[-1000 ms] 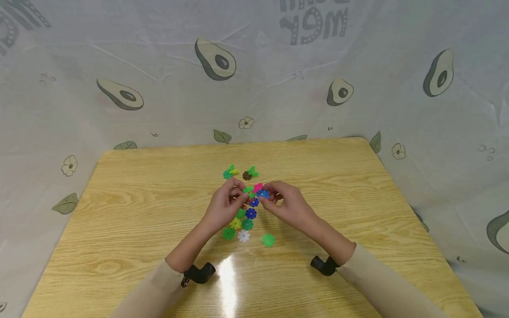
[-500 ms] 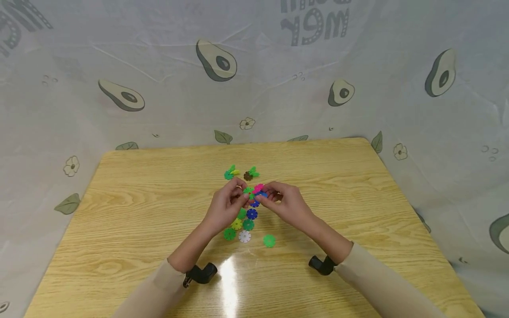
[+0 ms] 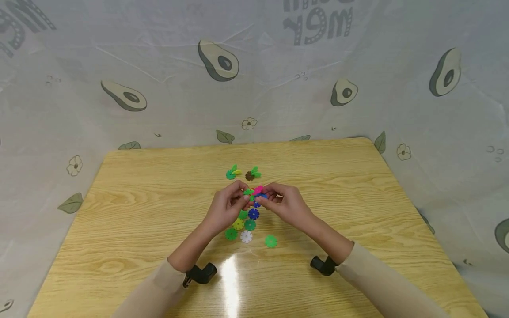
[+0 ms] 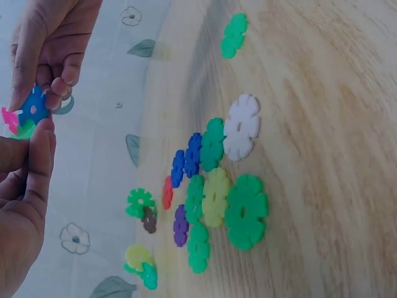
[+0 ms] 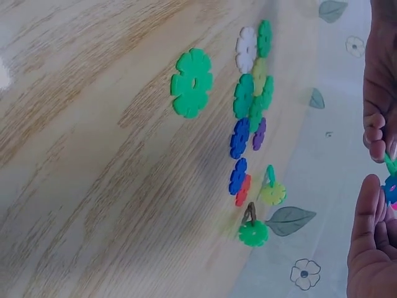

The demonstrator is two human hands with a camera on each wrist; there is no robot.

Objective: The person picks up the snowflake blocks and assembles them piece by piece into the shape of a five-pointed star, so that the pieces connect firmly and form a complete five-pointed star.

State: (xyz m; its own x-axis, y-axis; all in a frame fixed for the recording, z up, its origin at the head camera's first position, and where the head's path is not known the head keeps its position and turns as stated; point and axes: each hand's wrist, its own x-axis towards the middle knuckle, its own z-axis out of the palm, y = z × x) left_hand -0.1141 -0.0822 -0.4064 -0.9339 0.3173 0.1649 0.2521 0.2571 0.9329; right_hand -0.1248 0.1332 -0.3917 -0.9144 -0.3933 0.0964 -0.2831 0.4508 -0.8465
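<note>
Left hand [image 3: 224, 208] pinches green disc [image 3: 248, 192], right hand [image 3: 288, 204] pinches blue disc [image 4: 38, 102]; pink disc [image 3: 258, 190] between. All held beyond the white disc [image 3: 246, 237] on the worktop [image 3: 151, 198]. Blue shows less face than a second ago, closer to pink: probably being slotted together. No containers visible.
</note>
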